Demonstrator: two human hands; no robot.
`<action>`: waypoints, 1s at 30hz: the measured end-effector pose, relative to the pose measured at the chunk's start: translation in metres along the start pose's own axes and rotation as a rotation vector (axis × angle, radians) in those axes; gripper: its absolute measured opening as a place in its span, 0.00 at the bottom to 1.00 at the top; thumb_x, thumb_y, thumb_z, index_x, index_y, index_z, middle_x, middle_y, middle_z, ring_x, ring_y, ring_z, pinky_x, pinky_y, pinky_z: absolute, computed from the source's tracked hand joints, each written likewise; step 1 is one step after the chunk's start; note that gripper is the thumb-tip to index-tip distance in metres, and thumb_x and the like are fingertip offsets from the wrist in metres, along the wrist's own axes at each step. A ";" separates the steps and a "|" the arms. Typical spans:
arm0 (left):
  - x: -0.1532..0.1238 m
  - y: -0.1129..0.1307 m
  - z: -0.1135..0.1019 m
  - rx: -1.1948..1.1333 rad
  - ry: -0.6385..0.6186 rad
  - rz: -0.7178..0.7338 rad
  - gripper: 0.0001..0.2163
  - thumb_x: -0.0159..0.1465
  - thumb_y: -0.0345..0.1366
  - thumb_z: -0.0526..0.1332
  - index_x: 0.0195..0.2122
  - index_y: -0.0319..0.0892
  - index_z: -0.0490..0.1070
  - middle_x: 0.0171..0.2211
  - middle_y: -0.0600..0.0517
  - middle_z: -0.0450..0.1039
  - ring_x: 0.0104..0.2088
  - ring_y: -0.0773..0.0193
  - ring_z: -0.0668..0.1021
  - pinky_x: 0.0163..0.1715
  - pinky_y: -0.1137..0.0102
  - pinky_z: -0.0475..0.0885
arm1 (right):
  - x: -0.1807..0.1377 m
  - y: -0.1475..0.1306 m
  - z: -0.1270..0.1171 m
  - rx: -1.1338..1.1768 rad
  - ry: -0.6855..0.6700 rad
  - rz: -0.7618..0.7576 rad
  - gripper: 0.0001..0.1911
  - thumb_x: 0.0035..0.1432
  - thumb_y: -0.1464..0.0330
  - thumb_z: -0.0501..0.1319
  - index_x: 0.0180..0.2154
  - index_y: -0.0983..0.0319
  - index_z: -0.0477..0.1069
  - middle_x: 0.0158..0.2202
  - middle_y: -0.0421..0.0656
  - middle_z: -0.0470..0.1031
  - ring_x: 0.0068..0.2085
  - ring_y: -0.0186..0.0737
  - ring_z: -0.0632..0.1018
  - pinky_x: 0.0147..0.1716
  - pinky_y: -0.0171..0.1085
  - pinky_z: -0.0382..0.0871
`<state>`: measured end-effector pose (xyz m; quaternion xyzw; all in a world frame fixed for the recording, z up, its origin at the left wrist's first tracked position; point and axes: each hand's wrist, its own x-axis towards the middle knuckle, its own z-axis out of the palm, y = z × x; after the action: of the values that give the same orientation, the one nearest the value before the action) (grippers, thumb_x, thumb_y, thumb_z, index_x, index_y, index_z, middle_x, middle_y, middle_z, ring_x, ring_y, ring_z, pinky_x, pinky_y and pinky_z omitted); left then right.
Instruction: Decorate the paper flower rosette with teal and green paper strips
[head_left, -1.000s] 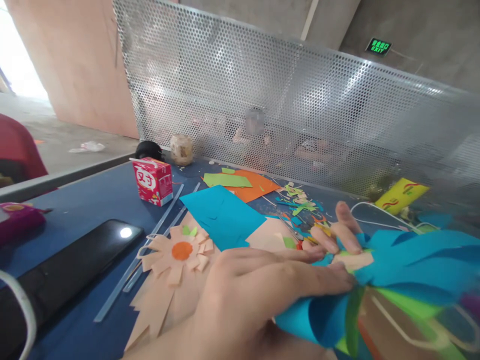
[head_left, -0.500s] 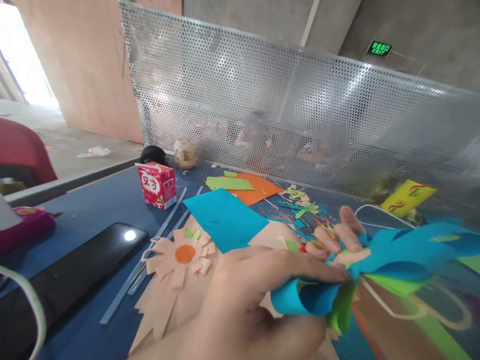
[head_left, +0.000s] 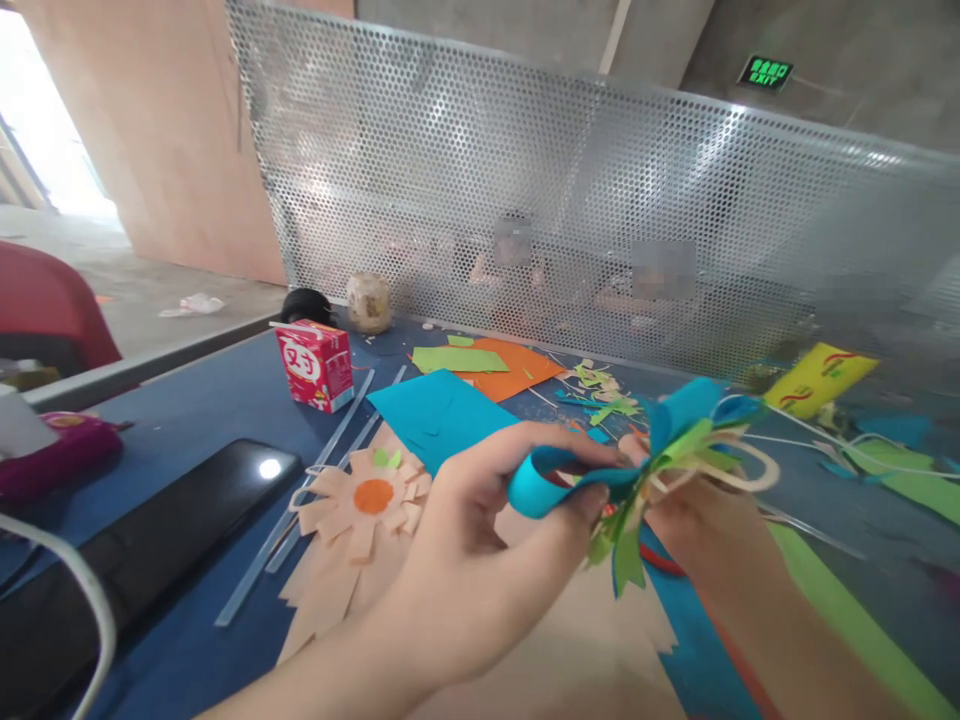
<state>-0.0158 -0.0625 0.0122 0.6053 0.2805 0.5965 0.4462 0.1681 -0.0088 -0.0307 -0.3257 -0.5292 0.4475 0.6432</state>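
My left hand (head_left: 480, 560) pinches a looped blue strip of a paper flower (head_left: 660, 450) made of blue, green and peach strips. My right hand (head_left: 712, 530) grips the same flower from behind and below, its fingers mostly hidden by the paper. The flower is held a little above the blue table (head_left: 187, 400). Below my left hand lies a flat peach paper flower with an orange centre (head_left: 367, 510).
A black phone (head_left: 150, 530) and clear glue sticks (head_left: 292, 530) lie at left. A red carton (head_left: 315, 365), blue sheet (head_left: 435, 415), orange and green sheets (head_left: 487, 365) and paper scraps lie further back. A perforated metal screen (head_left: 600, 220) closes the far edge; a yellow packet (head_left: 817, 380) sits at right.
Both hands lifted the blue and green paper flower off the table and drew it together into a tighter bunch; the right hand moved under it.
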 end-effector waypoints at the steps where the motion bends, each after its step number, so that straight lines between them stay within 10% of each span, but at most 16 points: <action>1: 0.001 -0.001 -0.001 -0.006 0.003 -0.004 0.08 0.55 0.27 0.58 0.33 0.46 0.72 0.34 0.57 0.75 0.35 0.68 0.75 0.33 0.79 0.70 | 0.001 -0.001 0.002 0.048 0.010 0.028 0.11 0.36 0.68 0.68 0.26 0.51 0.70 0.23 0.33 0.73 0.27 0.32 0.75 0.30 0.33 0.71; 30: 0.015 -0.026 -0.006 -0.064 0.167 -0.129 0.05 0.53 0.36 0.61 0.31 0.45 0.73 0.33 0.53 0.73 0.36 0.61 0.72 0.34 0.70 0.66 | 0.006 -0.015 0.018 0.207 0.090 0.081 0.16 0.35 0.75 0.67 0.31 0.58 0.68 0.26 0.35 0.73 0.27 0.30 0.73 0.29 0.31 0.69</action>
<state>-0.0147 -0.0367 -0.0044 0.5197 0.3359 0.6236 0.4777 0.1548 -0.0103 -0.0109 -0.2984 -0.4373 0.5104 0.6777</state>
